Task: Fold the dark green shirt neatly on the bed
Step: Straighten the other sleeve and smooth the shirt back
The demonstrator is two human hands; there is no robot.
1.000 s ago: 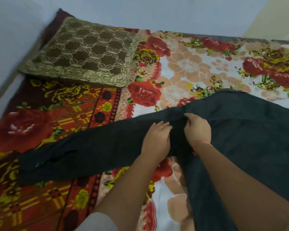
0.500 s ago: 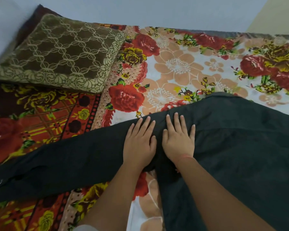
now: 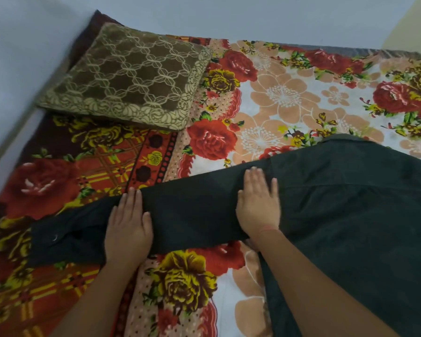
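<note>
The dark green shirt [image 3: 350, 215] lies spread flat on the bed, its body at the right and one long sleeve [image 3: 192, 215] stretched out to the left, cuff at the far left. My left hand [image 3: 128, 227] presses flat on the sleeve about midway along it, fingers together and holding nothing. Near the shoulder end of the sleeve, my right hand [image 3: 259, 205] rests palm down in the same way. Both forearms reach in from the bottom edge and cover part of the shirt.
The bed carries a floral blanket [image 3: 289, 100] in red, orange and white. A brown and gold patterned pillow [image 3: 131, 79] lies at the back left, beyond the sleeve. Pale walls [image 3: 22, 57] border the bed at the left and back.
My hands went from gripping the fabric to lying flat side by side, then my left hand slid left along the sleeve away from the right. The sleeve looks flatter.
</note>
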